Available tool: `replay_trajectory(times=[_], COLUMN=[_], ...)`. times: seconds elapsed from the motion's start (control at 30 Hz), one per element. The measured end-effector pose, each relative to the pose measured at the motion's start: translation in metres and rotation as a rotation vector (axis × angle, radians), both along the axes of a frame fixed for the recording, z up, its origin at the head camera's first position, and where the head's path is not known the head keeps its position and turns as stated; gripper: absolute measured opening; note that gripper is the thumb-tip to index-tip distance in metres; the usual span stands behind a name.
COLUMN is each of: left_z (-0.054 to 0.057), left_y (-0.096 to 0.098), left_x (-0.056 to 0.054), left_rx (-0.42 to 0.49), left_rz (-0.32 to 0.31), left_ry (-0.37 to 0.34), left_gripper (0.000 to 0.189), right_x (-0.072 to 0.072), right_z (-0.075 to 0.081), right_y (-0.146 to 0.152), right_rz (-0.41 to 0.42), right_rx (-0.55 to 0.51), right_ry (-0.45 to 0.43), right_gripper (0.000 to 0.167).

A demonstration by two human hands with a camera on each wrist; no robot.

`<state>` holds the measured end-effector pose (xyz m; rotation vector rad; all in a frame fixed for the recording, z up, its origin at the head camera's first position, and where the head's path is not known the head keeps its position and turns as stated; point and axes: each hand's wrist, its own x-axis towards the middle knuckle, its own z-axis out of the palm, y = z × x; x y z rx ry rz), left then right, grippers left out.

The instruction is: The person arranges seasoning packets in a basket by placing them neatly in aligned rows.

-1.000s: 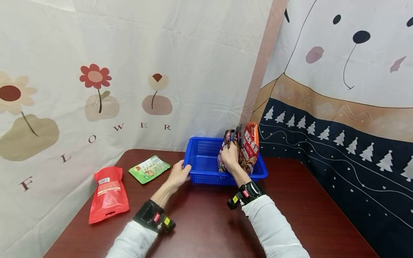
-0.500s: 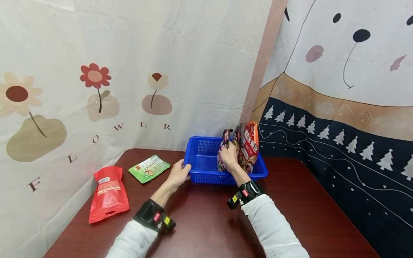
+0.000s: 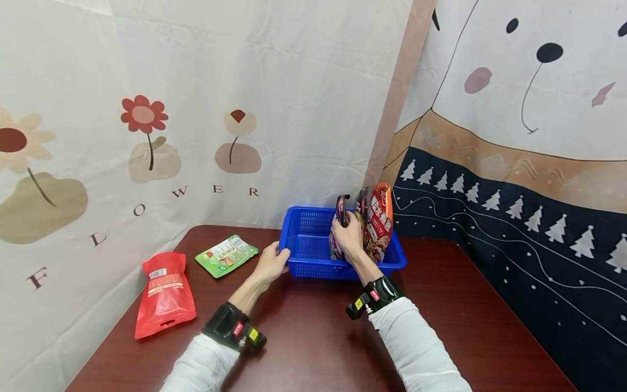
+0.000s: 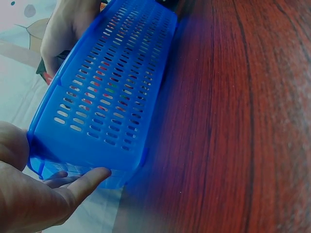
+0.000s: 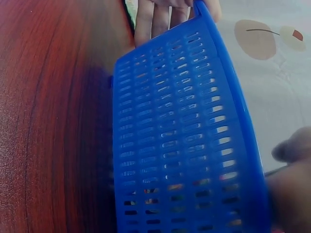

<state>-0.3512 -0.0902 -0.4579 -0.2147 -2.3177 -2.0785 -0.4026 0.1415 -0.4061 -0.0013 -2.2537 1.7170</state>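
My left hand [image 3: 271, 264] grips the left end of a blue plastic basket [image 3: 320, 270], its thumb over the rim. In the left wrist view, a finger presses under the end wall. My right hand [image 3: 349, 236] is inside the basket, its fingers about the upper edge of a dark food bag [image 3: 340, 204] that stands upright. Just right of it stand another dark bag [image 3: 362, 201] and a taller red-orange bag [image 3: 379, 220] with white lettering. The right hand covers part of these bags; in the right wrist view, that hand is blurred.
A green pouch [image 3: 227, 256] lies flat on the dark red table [image 3: 303, 337] left of the basket. Nearer, at the table's left side, lies a red bag [image 3: 165, 296]. Printed cloth [image 3: 313, 109] hangs behind, and a darker cloth [image 3: 490, 239] borders the right side.
My right hand's fingers have shifted a little at the dark bag's top, and that top now stands straighter. The left hand and basket have stayed in place.
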Motion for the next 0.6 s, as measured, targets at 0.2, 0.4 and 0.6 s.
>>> replay_trajectory(times=[0.2, 0.4, 0.6], left_z=[0.001, 0.001, 0.0], left_y=[-0.001, -0.001, 0.001], left_x=[0.0, 0.0, -0.001], left_rx=[-0.004, 0.0, 0.014], left_rz=[-0.005, -0.004, 0.001], left_ry=[-0.004, -0.006, -0.004], left_gripper=[0.053, 0.054, 0.05], right_x=[-0.008, -0.018, -0.001], right_z=[-0.004, -0.008, 0.009], right_y=[0.005, 0.008, 0.003], right_rz=[-0.014, -0.037, -0.035], right_rx=[0.052, 0.109, 0.157], right_ry=[0.014, 0.043, 0.078], right_gripper=[0.082, 0.091, 0.096])
